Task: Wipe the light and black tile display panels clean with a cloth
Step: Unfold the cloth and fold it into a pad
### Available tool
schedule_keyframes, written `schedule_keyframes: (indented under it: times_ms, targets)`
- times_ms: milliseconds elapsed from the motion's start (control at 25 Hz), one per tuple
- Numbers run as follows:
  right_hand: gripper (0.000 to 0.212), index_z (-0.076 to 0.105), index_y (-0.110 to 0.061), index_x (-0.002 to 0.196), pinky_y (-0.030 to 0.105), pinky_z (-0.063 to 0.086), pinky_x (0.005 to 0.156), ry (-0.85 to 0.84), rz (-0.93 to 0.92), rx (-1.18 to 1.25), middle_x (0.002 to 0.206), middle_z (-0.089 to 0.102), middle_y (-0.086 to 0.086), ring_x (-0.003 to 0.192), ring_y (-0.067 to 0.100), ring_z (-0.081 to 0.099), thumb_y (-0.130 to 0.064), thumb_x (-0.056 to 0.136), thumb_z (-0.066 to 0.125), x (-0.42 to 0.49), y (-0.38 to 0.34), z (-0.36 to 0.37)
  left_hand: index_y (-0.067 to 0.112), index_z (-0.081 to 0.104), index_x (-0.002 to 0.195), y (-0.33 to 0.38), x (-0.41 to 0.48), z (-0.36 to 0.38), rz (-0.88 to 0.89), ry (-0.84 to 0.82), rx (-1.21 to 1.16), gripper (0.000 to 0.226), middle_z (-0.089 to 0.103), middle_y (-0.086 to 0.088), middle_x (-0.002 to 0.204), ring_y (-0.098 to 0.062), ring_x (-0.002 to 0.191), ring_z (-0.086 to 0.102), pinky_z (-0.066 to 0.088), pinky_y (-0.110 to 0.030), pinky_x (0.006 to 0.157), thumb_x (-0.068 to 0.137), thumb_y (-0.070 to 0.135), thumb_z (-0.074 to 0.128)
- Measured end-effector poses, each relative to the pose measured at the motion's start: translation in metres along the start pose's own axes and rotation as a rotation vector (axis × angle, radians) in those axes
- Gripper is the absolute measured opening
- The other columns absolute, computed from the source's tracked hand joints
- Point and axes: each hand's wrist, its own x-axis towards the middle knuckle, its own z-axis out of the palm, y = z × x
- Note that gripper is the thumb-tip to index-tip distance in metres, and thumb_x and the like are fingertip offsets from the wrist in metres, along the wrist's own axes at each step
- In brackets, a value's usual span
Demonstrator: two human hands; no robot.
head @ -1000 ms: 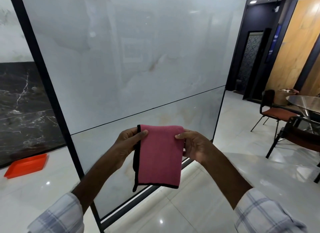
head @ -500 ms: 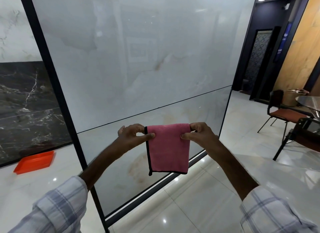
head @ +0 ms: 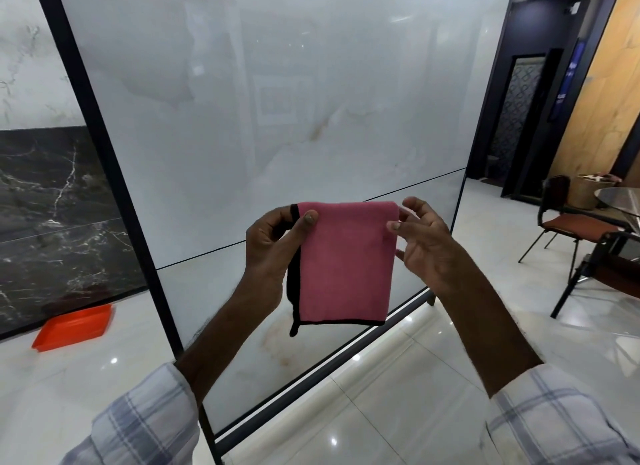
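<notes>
A folded pink cloth (head: 346, 263) with black trim hangs in front of the big light tile panel (head: 277, 101). My left hand (head: 273, 243) pinches its top left corner, thumb on the front. My right hand (head: 422, 239) holds the cloth's right edge near the top with its thumb tip on the front, and its other fingers are spread loosely. The cloth is held off the panel. A black marble tile panel (head: 52, 215) stands at the left behind the dark frame post (head: 114, 173).
An orange tray (head: 74, 326) lies on the glossy floor below the black panel. At the right stand a chair (head: 568, 222) with a brown seat and a glass table (head: 620, 198). The panel's black bottom rail (head: 329, 371) runs along the floor.
Both hands have come up and nearer with the cloth. My right hand's fingers have spread apart from their tighter pinch. The view has shifted a little to the left.
</notes>
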Motion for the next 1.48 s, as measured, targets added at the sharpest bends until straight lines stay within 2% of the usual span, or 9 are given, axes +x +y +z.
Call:
schedule_keyframes:
  times_ms: [200, 400, 600, 840, 1000, 1160, 1320, 1400, 1480]
  targets:
    - [0.065, 0.055, -0.012, 0.131, 0.035, 0.058, 0.077, -0.232, 0.266, -0.051, 0.106, 0.072, 0.004, 0.096, 0.019, 0.07, -0.001, 0.071, 0.076, -0.017, 0.057, 0.009, 0.017, 0.07, 0.081, 0.001, -0.003, 0.005, -0.068, 0.057, -0.04, 0.014, 0.063, 0.01, 0.071, -0.003, 0.064, 0.055, 0.049, -0.02, 0.06, 0.094, 0.021, 0.076]
    - [0.056, 0.059, -0.005, 0.131, 0.038, 0.058, 0.085, -0.194, 0.224, 0.181, 0.113, 0.07, 0.011, 0.1, 0.025, 0.067, 0.001, 0.077, 0.07, -0.021, 0.059, 0.009, 0.014, 0.07, 0.086, -0.004, -0.002, -0.008, -0.167, 0.136, -0.106, 0.015, 0.06, 0.01, 0.07, -0.003, 0.062, 0.051, 0.046, -0.018, 0.057, 0.093, 0.026, 0.075]
    - [0.041, 0.063, -0.003, 0.109, 0.033, 0.059, 0.08, -0.3, 0.411, -0.153, 0.098, 0.073, 0.005, 0.096, 0.024, 0.071, 0.0, 0.07, 0.076, -0.046, 0.085, 0.027, 0.015, 0.068, 0.085, -0.024, 0.001, -0.021, -0.305, 0.207, -0.142, 0.016, 0.059, 0.011, 0.065, -0.004, 0.059, 0.049, 0.045, -0.017, 0.053, 0.093, 0.026, 0.076]
    - [0.05, 0.066, 0.001, 0.117, 0.04, 0.062, 0.084, -0.13, 0.437, 0.168, 0.109, 0.074, 0.015, 0.097, 0.029, 0.072, -0.007, 0.068, 0.075, -0.042, 0.043, 0.037, 0.02, 0.069, 0.094, -0.002, 0.022, -0.035, -0.33, 0.008, -0.136, 0.013, 0.07, 0.005, 0.084, -0.012, 0.083, 0.064, 0.053, -0.029, 0.074, 0.099, 0.03, 0.064]
    - [0.056, 0.064, -0.001, 0.123, 0.062, 0.048, 0.106, -0.038, 0.309, 0.411, 0.116, 0.071, 0.017, 0.111, 0.037, 0.066, -0.007, 0.068, 0.077, -0.03, 0.021, 0.048, 0.014, 0.08, 0.102, 0.015, 0.039, -0.042, -0.451, -0.076, -0.469, 0.052, 0.075, -0.007, 0.105, -0.022, 0.093, 0.072, 0.053, -0.037, 0.085, 0.091, 0.057, 0.053]
    - [0.06, 0.067, 0.001, 0.122, 0.044, 0.062, 0.078, 0.054, 0.423, 0.233, 0.11, 0.074, 0.016, 0.098, 0.031, 0.071, -0.014, 0.066, 0.082, -0.042, 0.06, 0.037, 0.006, 0.082, 0.097, -0.045, -0.02, -0.044, -0.825, -0.086, -0.312, 0.067, 0.076, -0.018, 0.101, -0.033, 0.083, 0.075, 0.056, -0.041, 0.08, 0.095, 0.062, 0.044]
    - [0.032, 0.07, -0.003, 0.104, 0.048, 0.063, 0.071, 0.261, 0.583, 0.056, 0.082, 0.075, 0.009, 0.078, 0.028, 0.07, -0.009, 0.076, 0.083, -0.06, 0.098, 0.021, -0.001, 0.077, 0.113, -0.071, -0.036, -0.05, -0.995, -0.088, -0.136, 0.073, 0.076, -0.021, 0.112, -0.035, 0.096, 0.074, 0.054, -0.041, 0.08, 0.1, 0.062, 0.042]
    - [0.045, 0.069, 0.0, 0.116, 0.046, 0.06, 0.08, 0.24, 0.515, -0.015, 0.091, 0.075, 0.012, 0.085, 0.028, 0.069, -0.013, 0.076, 0.084, -0.051, 0.079, 0.027, 0.01, 0.075, 0.109, -0.055, -0.026, -0.033, -0.909, -0.1, 0.05, 0.052, 0.077, -0.014, 0.105, -0.028, 0.09, 0.069, 0.048, -0.035, 0.076, 0.1, 0.054, 0.049]
    - [0.048, 0.069, -0.004, 0.123, 0.041, 0.055, 0.094, 0.143, 0.234, -0.069, 0.112, 0.075, 0.015, 0.103, 0.027, 0.066, -0.014, 0.078, 0.084, -0.035, 0.043, 0.037, 0.018, 0.076, 0.092, -0.023, -0.005, -0.013, -0.596, -0.068, 0.101, 0.033, 0.075, -0.005, 0.096, -0.019, 0.076, 0.062, 0.039, -0.029, 0.059, 0.097, 0.048, 0.062]
